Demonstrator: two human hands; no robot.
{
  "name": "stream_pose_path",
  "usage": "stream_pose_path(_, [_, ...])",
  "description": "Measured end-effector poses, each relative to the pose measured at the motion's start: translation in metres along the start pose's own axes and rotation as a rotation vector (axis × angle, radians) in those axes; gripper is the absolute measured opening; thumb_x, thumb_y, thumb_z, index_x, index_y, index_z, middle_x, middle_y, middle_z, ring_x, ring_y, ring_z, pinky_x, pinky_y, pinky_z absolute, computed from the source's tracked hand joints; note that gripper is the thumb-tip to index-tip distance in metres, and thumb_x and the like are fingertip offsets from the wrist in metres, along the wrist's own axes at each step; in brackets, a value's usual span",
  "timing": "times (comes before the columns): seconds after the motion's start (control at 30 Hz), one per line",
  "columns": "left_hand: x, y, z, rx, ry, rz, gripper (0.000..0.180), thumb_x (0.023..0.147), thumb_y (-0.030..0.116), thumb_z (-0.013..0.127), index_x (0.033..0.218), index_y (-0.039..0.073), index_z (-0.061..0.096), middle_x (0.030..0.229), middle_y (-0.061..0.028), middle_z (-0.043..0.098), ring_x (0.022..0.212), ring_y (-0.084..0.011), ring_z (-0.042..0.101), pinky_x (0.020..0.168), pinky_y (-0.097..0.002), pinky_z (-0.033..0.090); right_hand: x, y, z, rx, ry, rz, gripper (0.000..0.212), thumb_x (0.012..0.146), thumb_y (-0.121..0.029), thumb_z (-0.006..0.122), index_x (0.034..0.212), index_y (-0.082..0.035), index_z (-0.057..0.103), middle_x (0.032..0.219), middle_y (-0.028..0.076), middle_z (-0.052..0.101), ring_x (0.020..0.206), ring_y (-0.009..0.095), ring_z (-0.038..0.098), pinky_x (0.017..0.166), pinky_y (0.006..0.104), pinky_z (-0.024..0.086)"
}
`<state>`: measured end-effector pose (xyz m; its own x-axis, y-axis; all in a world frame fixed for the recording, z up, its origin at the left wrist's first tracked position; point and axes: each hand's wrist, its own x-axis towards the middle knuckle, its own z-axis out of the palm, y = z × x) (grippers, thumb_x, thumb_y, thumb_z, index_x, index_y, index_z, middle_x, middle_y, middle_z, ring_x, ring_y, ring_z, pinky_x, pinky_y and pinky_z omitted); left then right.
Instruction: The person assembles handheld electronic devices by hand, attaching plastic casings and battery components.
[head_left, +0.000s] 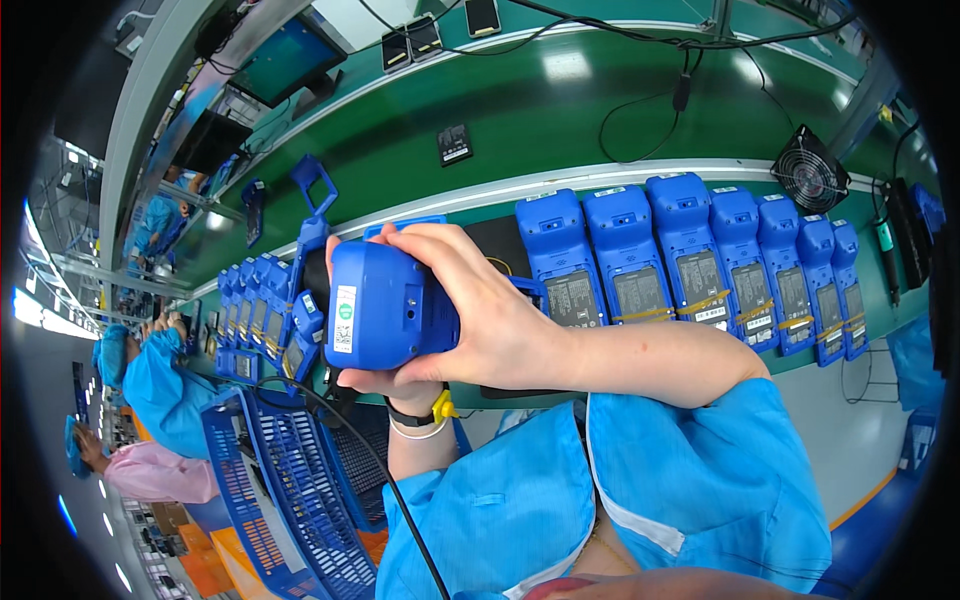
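A blue handheld device (375, 305) is raised in front of me, its rounded end with a label and small socket facing up. My right hand (490, 300) wraps its right side, fingers over the top edge. Underneath, my left hand (385, 383) supports it, mostly hidden by the device; its wrist carries a dark band and a yellow-clipped strap (443, 407). Just right of my hands lies a row of similar blue devices (628, 245), their batteries showing and yellow rubber bands around several. More such devices (262, 300) lie to the left, beside a blue frame-shaped part (316, 185).
A black battery (455, 145) lies on the green bench (560, 110). At the right are a small fan (810, 170) and a screwdriver (886, 250). A blue basket (270, 490) stands lower left, with a cable (400, 480) before it. Co-workers (165, 385) sit farther left.
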<state>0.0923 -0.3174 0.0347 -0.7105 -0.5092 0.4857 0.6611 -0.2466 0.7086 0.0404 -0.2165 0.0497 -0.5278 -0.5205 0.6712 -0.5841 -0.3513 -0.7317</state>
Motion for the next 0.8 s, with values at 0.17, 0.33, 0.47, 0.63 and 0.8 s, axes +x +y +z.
stream_pose_path(0.17, [-0.005, -0.001, 0.003, -0.105, -0.008, -0.031, 0.116, 0.062, 0.078, 0.059, 0.144, 0.010, 0.013, 0.137, -0.0162, 0.039, 0.131, -0.0329, 0.032, 0.110, -0.0468, 0.024, -0.001, -0.004, 0.004, -0.025, 0.126, -0.016, 0.086, 0.056, -0.019, 0.084, 0.125, 0.003, 0.037, 0.121, 0.019, 0.047, 0.111, 0.034, 0.047, 0.095, 0.0404, 0.041])
stream_pose_path(0.33, [-0.004, -0.003, 0.000, -0.565, -0.137, -0.003, 0.114, 0.061, 0.069, 0.069, 0.144, 0.012, 0.015, 0.136, -0.0155, 0.040, 0.128, -0.0310, 0.036, 0.109, -0.0453, 0.026, -0.003, -0.001, 0.013, 0.007, 0.190, -0.057, 0.083, 0.056, -0.022, 0.083, 0.122, 0.004, 0.040, 0.117, 0.019, 0.045, 0.109, 0.034, 0.048, 0.093, 0.0411, 0.042])
stream_pose_path(0.47, [-0.004, 0.000, -0.003, -0.547, -0.147, 0.021, 0.115, 0.060, 0.069, 0.070, 0.144, 0.011, 0.015, 0.135, -0.0164, 0.040, 0.127, -0.0311, 0.037, 0.109, -0.0450, 0.027, -0.004, -0.001, 0.013, 0.028, 0.206, -0.096, 0.080, 0.058, -0.024, 0.082, 0.121, 0.003, 0.042, 0.114, 0.018, 0.043, 0.108, 0.035, 0.047, 0.092, 0.0418, 0.043])
stream_pose_path(0.63, [-0.005, -0.007, 0.000, -0.400, -0.021, 0.022, 0.118, 0.059, 0.071, 0.069, 0.143, 0.008, 0.015, 0.132, -0.0174, 0.042, 0.124, -0.0305, 0.040, 0.107, -0.0447, 0.029, -0.007, 0.006, 0.003, 0.047, 0.190, -0.109, 0.082, 0.057, -0.025, 0.084, 0.123, 0.001, 0.042, 0.115, 0.018, 0.046, 0.109, 0.034, 0.048, 0.093, 0.0404, 0.042])
stream_pose_path(0.8, [-0.007, -0.002, 0.009, -0.332, -0.013, -0.006, 0.122, 0.056, 0.076, 0.066, 0.143, 0.007, 0.017, 0.128, -0.0168, 0.046, 0.120, -0.0285, 0.043, 0.105, -0.0438, 0.032, -0.002, 0.005, -0.012, 0.089, 0.121, -0.102, 0.081, 0.056, -0.032, 0.086, 0.119, -0.001, 0.047, 0.112, 0.016, 0.049, 0.107, 0.032, 0.050, 0.090, 0.0390, 0.043])
